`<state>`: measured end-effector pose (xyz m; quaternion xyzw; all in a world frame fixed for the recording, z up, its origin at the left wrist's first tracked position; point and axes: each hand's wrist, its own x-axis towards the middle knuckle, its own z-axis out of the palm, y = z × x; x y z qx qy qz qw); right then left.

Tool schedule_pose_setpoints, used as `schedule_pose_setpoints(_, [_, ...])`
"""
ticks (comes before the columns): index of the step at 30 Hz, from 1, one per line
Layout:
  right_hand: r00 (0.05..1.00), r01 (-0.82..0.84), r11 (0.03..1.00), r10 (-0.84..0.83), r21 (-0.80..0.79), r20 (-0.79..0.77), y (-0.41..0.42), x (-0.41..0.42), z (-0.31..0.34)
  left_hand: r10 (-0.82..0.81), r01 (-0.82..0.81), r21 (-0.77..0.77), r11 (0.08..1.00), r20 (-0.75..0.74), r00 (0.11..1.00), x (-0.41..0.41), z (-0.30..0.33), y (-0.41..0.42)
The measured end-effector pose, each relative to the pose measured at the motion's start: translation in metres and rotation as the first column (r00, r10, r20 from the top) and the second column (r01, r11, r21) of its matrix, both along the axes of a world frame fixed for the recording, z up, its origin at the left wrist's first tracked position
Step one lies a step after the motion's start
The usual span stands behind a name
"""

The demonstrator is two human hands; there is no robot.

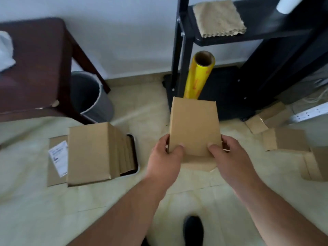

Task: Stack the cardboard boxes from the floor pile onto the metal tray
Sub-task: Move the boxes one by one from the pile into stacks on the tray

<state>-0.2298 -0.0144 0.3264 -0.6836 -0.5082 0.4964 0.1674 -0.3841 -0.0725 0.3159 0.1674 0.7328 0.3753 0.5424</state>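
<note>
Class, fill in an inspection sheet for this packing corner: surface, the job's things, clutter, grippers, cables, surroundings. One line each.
Surface: pale tiled floor, with flat cardboard pieces lying on it.
Job's things: cardboard box held in the air; box stack on the metal tray, only the tray's right rim showing; loose boxes on the floor at right.
Clutter: labelled flat cardboard beside the stack; yellow film roll leaning at the shelf.
Grippers: left hand and right hand grip the held box's near end, fingers wrapped around its sides.
Cables: pale cords and a power strip at far right.
Surroundings: dark wooden chair, grey bin, black shelf with a tan cloth.
</note>
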Motion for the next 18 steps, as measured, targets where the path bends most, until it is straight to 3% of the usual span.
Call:
schedule_pose_setpoints(11, [0.957,-0.29,0.948,0.289,0.128,0.031,-0.067,-0.136,0.089,0.211,-0.201,0.077,0.977,-0.163,0.964,-0.133,0.092,-0.104])
schedule_pose_setpoints(18, [0.872,-0.475,0.854,0.489,0.211,-0.016,-0.134,-0.261,0.091,0.409,-0.379,0.166,0.91,-0.218,0.886,-0.251,0.095,-0.178])
